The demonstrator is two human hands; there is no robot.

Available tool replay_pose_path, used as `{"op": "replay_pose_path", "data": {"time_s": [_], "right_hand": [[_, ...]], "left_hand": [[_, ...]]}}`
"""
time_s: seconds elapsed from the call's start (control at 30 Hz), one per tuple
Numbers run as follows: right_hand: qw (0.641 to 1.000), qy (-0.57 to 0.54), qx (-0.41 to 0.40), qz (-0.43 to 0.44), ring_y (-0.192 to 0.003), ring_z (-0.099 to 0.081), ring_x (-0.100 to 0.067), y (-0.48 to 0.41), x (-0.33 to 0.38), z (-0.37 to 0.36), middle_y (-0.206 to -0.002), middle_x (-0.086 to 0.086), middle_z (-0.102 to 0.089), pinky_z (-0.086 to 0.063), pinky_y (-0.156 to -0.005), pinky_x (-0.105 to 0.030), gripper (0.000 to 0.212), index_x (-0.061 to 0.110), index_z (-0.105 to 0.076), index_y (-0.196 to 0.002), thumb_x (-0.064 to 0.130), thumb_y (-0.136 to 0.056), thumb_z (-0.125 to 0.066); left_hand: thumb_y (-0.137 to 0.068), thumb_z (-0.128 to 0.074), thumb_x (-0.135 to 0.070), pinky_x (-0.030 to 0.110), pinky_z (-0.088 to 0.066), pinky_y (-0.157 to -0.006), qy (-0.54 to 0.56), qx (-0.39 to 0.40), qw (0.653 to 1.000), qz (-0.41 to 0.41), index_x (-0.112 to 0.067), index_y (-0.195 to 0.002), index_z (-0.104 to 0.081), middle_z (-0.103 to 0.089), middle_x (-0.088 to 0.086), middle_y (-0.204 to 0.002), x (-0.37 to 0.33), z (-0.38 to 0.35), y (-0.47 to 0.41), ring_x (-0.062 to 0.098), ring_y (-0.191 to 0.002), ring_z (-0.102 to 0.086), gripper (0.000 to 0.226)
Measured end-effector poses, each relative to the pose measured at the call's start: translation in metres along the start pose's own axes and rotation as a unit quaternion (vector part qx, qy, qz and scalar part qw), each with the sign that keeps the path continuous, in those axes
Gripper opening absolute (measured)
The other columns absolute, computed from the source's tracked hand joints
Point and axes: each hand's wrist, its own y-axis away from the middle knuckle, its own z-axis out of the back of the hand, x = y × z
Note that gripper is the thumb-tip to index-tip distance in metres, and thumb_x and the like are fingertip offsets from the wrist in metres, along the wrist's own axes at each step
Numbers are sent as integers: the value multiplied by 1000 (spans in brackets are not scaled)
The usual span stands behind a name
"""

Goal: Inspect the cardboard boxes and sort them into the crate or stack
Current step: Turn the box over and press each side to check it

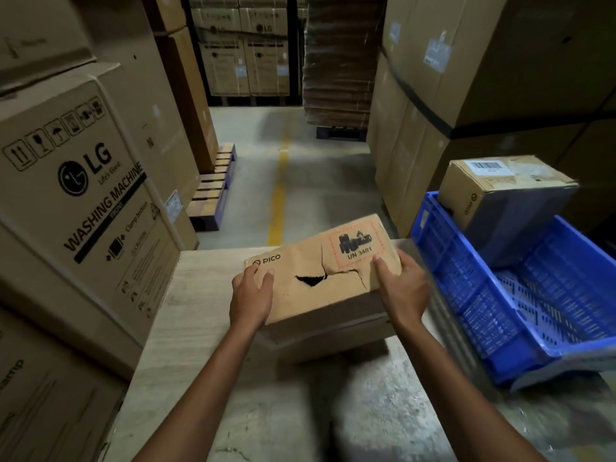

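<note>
A brown PICO cardboard box (320, 261) is held tilted above the pale table (200, 311). Its upper face is torn, with a dark hole and cracks beside a red UN 3481 label. My left hand (251, 296) grips the box's left end, thumb on top. My right hand (401, 288) grips the right end, thumb near the label. A blue plastic crate (466, 295) stands to the right, with another PICO box (506, 195) leaning inside at its far end.
Large LG washing machine cartons (83, 195) are stacked close on the left. Tall brown cartons (466, 95) rise on the right behind the crate. An aisle with a yellow floor line (278, 195) and pallets (213, 191) runs ahead.
</note>
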Motion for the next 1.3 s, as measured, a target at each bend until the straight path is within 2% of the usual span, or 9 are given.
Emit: {"op": "replay_pose_path", "data": {"time_s": [0.17, 0.33, 0.47, 0.6, 0.77, 0.97, 1.13, 1.23, 1.3], "right_hand": [[995, 19, -19, 92, -98, -67, -19, -22, 34, -7, -110, 1, -71, -60, -79, -47, 55, 27, -60, -134, 54, -87, -56], [982, 21, -13, 186, -108, -63, -20, -12, 30, -10, -116, 1, -71, -54, -89, -51, 42, 22, -68, -128, 41, -91, -64], [958, -44, 69, 274, -119, -62, -11, -9, 32, -7, -120, 8, -71, -48, -102, -47, 36, 24, -75, -115, 46, -96, -56], [978, -108, 132, 121, -140, -40, -9, 11, 43, -11, -141, 12, -54, -32, -106, -27, 48, 24, -77, -109, 53, -102, -38], [951, -240, 191, -32, -112, -64, -14, 7, 33, -11, -116, 6, -70, -51, -94, -35, 50, 24, -68, -118, 60, -87, -56], [941, -271, 200, -23, -108, -64, -8, 19, 9, -3, -119, 6, -67, -49, -79, -18, 39, 19, -66, -118, 38, -84, -60], [982, -124, 141, 5, -125, -55, -7, 39, -8, -5, -131, 10, -61, -48, -98, -23, 32, 26, -60, -123, 17, -94, -67], [989, 27, 32, 145, -129, -51, -13, 44, -8, 0, -141, -3, -58, -41, -103, -28, 30, 15, -66, -123, 18, -93, -66], [958, 75, 38, 273, -127, -55, -17, 45, -9, -1, -135, -6, -63, -43, -106, -33, 30, 9, -69, -118, 23, -92, -61]], "left_hand": [[-102, -38, -48, 44, -41, -102, 65, 39, 996, 41, -23, -152, -28, -34, 15, -148, 19, -45, 24, 36, -127, -46, 57], [-102, -36, -49, 50, -30, -112, 27, -11, 999, 27, -21, -151, -30, -13, 13, -161, 18, -46, 36, 36, -141, -24, 57], [-104, -36, -44, 39, -41, -101, 148, -56, 985, -65, -17, -140, -46, -45, 9, -145, -27, -3, 20, 26, -131, -45, 46], [-103, -35, -50, 38, -48, -82, 333, 71, 939, 57, -18, -122, -60, -68, 7, -109, -77, 43, 3, 23, -100, -63, 45], [-100, -49, -22, 39, -57, -79, 369, 211, 904, 44, -17, -119, -59, -74, 9, -106, -83, 49, 19, 22, -93, -72, 22], [-91, -45, 4, 30, -57, -75, 371, 181, 910, -25, -22, -135, -49, -67, 2, -119, -64, 33, 36, 17, -102, -70, 51], [-98, -54, -6, 21, -56, -80, 270, 141, 951, -55, -31, -138, -46, -61, -14, -121, -46, 16, 55, 0, -102, -63, 48], [-94, -61, -9, 23, -45, -95, 80, -44, 979, -184, -16, -130, -60, -57, -1, -133, -36, 9, 64, 10, -119, -54, 36], [-90, -62, -6, 27, -46, -98, 9, -110, 937, -331, -7, -114, -69, -61, 8, -128, -30, 2, 64, 19, -121, -53, 24]]}}
